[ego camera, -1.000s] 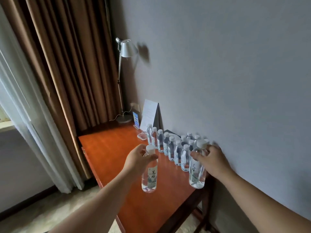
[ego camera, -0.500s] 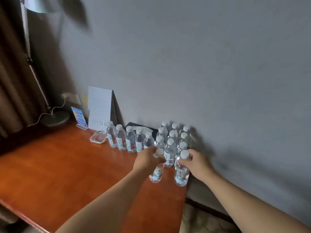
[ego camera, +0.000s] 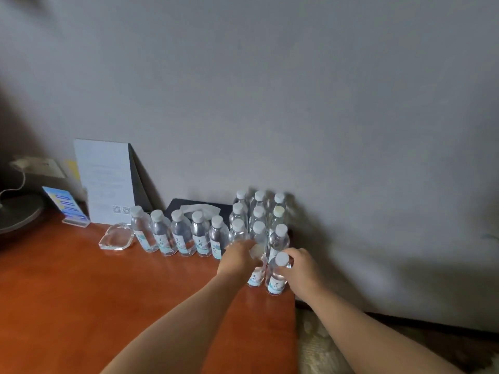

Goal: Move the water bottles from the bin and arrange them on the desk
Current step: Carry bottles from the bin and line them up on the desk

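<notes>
Left hand (ego camera: 239,259), right hand (ego camera: 299,268) each grip one bottle (ego camera: 276,276); five-bottle row (ego camera: 181,236).

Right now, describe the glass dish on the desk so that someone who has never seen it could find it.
Start at the white card leaning on the wall. Just in front of it, on the desk, lies the glass dish, left of the row of bottles. It is the only low, flat, clear thing there, without a cap.

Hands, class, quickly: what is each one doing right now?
Left hand: curled round the neck of a water bottle standing on the desk.
Right hand: grips the neighbouring bottle.
</notes>
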